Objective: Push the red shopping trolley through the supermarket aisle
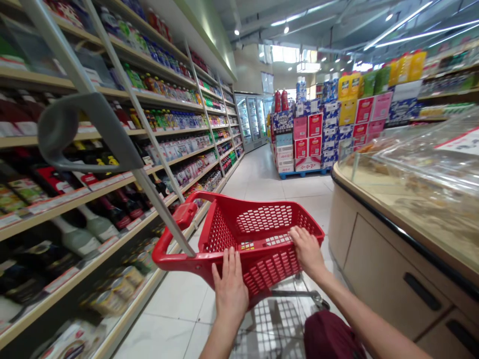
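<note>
In the head view a red plastic shopping cart basket (262,267) with slotted walls stands close in front of me. My left hand (231,284) lies against its near outer wall, fingers stretched upward with the tips at the rim. Over the near right part of the rim, my right hand (307,252) has its fingers hooked, touching the inside edge. A grey metal pole (160,202) rises from the cart's left end to a grey looped handle (86,132), apart from both hands. Below the basket, a metal frame (299,294) is partly hidden by my right forearm.
Tall shelves of bottles (157,119) line the left side. A rounded counter (359,239) with transparent covered trays stands close on the right. Ahead, stacked boxes (309,142) rest on a blue pallet (303,173), beside the tiled aisle (254,174). Glass-door coolers (250,119) stand farther back.
</note>
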Demonstrator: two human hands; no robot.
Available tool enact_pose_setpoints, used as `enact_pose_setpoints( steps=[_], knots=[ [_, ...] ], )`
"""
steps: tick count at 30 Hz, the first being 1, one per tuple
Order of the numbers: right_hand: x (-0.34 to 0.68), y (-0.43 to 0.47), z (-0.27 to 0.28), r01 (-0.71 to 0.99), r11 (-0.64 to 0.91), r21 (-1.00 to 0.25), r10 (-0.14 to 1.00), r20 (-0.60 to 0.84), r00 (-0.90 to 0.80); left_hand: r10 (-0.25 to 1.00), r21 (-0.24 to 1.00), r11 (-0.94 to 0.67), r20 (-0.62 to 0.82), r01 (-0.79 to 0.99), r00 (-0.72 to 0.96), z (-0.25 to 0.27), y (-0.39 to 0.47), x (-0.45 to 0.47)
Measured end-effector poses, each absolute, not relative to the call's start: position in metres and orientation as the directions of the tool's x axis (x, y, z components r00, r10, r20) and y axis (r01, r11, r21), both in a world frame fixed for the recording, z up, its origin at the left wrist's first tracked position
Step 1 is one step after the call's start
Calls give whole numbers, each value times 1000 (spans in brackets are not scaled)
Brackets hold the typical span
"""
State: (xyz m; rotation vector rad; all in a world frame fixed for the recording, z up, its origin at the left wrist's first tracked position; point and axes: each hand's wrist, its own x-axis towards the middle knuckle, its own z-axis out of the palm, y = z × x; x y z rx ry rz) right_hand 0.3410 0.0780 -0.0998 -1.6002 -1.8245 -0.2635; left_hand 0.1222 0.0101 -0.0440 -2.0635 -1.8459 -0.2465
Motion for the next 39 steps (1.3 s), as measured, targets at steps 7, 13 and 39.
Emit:
enact_pose_setpoints(
  steps=[7,13,39],
  knots=[
    [275,72,-90,785,549,-289,682,697,-220,925,-149,-80,357,986,129,-41,10,121],
    [318,74,-94,897,294,-330,789,614,-33,929,-137,-89,347,987,131,-41,8,120],
    [361,76,-94,966,122,-226,865,501,7,909,-158,-133,374,978,184,-46,8,121]
  ],
)
